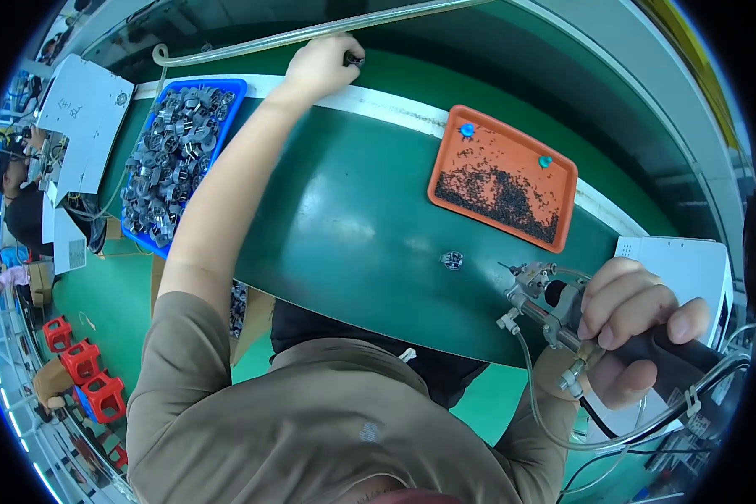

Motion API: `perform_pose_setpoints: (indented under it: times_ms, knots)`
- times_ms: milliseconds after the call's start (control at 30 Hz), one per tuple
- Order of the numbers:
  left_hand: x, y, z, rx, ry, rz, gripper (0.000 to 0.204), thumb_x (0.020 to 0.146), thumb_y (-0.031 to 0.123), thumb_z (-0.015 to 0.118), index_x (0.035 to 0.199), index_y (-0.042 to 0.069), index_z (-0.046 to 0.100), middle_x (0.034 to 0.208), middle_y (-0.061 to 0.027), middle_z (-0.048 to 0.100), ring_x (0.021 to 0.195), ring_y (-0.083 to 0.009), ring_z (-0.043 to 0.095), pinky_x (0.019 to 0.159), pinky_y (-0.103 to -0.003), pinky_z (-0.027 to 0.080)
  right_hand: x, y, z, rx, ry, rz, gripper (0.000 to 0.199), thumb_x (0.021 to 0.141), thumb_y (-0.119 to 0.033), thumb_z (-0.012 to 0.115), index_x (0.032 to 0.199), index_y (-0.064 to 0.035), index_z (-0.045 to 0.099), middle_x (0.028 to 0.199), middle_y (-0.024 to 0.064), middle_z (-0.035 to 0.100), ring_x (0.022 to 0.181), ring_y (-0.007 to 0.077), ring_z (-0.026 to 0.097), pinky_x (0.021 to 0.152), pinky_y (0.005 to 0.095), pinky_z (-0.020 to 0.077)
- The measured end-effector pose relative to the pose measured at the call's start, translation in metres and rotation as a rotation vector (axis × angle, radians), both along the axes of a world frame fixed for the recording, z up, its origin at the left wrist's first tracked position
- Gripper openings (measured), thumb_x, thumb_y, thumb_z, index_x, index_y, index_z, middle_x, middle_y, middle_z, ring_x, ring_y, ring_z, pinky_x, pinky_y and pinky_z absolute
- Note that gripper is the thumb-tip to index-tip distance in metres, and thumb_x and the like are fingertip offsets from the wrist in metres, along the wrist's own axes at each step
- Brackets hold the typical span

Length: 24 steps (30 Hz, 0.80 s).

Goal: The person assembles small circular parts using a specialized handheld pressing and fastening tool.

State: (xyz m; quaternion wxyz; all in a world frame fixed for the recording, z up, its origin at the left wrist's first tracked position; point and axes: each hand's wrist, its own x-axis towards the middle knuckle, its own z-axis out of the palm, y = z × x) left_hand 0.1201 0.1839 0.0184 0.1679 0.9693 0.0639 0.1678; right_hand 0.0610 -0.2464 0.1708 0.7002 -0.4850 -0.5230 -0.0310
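Across the green work surface (353,218), the person's left arm stretched toward twelve o'clock, and the left hand (321,65) rested at the far white edge strip (378,105). Its fingers were curled round a small dark part (354,60), pinched between thumb and fingertips just below a clear hose (311,34) that ran along the far rim. At about ten o'clock from the middle of the surface, just beside the outstretched forearm, sat a blue tray (231,88) heaped with grey metal parts (172,155).

At four o'clock the right hand (634,328) was clenched on the dark handle of a powered screwdriver (554,307), fingers wrapped over the top and thumb underneath. The tool's metal nose pointed toward ten o'clock, and thin clear tubes (533,386) and a black cable looped down from it toward five o'clock. Just off the tool's tip, apart from it, a single small round metal part (452,260) lay alone on the green surface, near the middle.

At two o'clock, well apart from both hands, an orange tray (563,172) held a spread of tiny dark screws (500,193) and two small blue pieces (466,130). A white box (689,265) stood at three o'clock, just behind the right hand. At nine o'clock, red plastic stools (84,370) stood on the floor, and another person sat further off at the left rim.
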Motion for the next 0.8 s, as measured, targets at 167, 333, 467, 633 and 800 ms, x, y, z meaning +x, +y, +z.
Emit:
perform_pose_setpoints:
  times_ms: [167, 333, 467, 633, 800]
  knots:
    - [0.009, -0.001, -0.009, -0.080, -0.016, -0.058, 0.021, 0.090, 0.022, 0.074, 0.107, 0.013, 0.081, 0.107, -0.0095, 0.077, 0.098, -0.0283, 0.073, 0.090, -0.038, 0.058, 0.004, -0.012, -0.003, 0.014, -0.011, 0.025, 0.034, 0.099, -0.035, 0.069, 0.116, -0.0129, 0.048, 0.073, -0.0003, 0.056, 0.054, 0.0134, 0.056, 0.059, 0.0307, 0.0417]
    - [-0.074, -0.048, 0.023, -0.079, -0.132, -0.255, 0.015, 0.088, 0.018, 0.077, 0.098, 0.008, 0.081, 0.107, -0.0101, 0.077, 0.101, -0.0295, 0.072, 0.092, -0.039, 0.057, 0.010, -0.008, -0.004, -0.059, 0.009, 0.004, 0.038, 0.099, -0.036, 0.069, 0.121, -0.0129, 0.049, 0.075, 0.0000, 0.057, 0.056, 0.0131, 0.056, 0.061, 0.0318, 0.0410]
    - [-0.148, -0.079, 0.015, -0.058, 0.040, -0.245, 0.016, 0.082, 0.010, 0.081, 0.097, 0.009, 0.081, 0.115, -0.0082, 0.076, 0.104, -0.0270, 0.070, 0.097, -0.041, 0.053, 0.015, -0.016, -0.001, -0.165, -0.006, 0.080, 0.045, 0.099, -0.040, 0.068, 0.130, -0.0121, 0.049, 0.079, -0.0001, 0.058, 0.059, 0.0132, 0.057, 0.063, 0.0322, 0.0410]
    - [-0.159, -0.114, 0.021, -0.030, -0.191, -0.232, 0.021, 0.078, 0.010, 0.082, 0.098, 0.008, 0.078, 0.127, -0.0094, 0.070, 0.107, -0.0323, 0.066, 0.095, -0.043, 0.052, 0.016, -0.012, -0.006, -0.156, 0.008, 0.133, 0.052, 0.101, -0.045, 0.065, 0.139, -0.0121, 0.049, 0.082, 0.0013, 0.059, 0.061, 0.0145, 0.057, 0.065, 0.0338, 0.0412]
    - [-0.135, -0.184, 0.015, -0.343, -0.045, -0.877, 0.015, 0.078, 0.015, 0.080, 0.091, 0.009, 0.076, 0.116, -0.0053, 0.069, 0.107, -0.0254, 0.065, 0.092, -0.041, 0.051, 0.014, -0.013, -0.010, -0.192, 0.020, 0.163, 0.051, 0.101, -0.046, 0.065, 0.138, -0.0130, 0.050, 0.083, 0.0020, 0.059, 0.062, 0.0152, 0.057, 0.067, 0.0345, 0.0412]
